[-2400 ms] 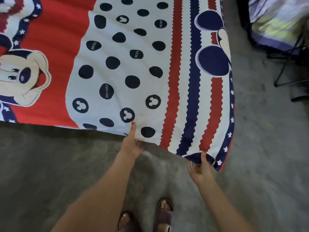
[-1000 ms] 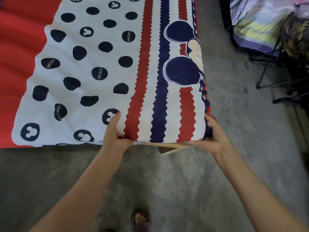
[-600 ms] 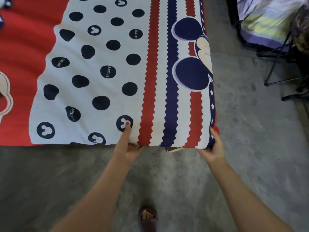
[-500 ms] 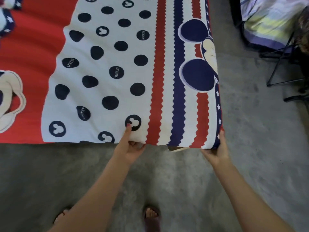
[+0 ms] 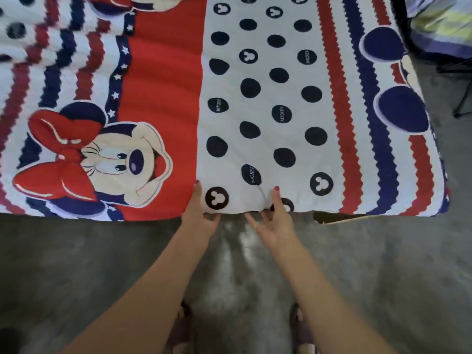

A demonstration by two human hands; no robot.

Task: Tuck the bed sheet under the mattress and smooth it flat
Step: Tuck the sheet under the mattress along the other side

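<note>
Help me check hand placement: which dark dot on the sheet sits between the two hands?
The mouse-head dot at the near edge: left hand beside it, right hand further right. The others lie farther up.

Bare forearms, red-painted nails on left hand [image 5: 198, 215] and right hand [image 5: 274, 223], purple sandals [image 5: 302, 333]

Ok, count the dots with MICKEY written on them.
4 readable on the bed sheet: one MICKEY dot upper right in the white panel, two mid-panel, one just above the right hand. Dots cut off at the top may hide more.

Left hand [image 5: 198, 215] and right hand [image 5: 274, 223] grip the bed sheet [image 5: 255, 111] edge.
</note>
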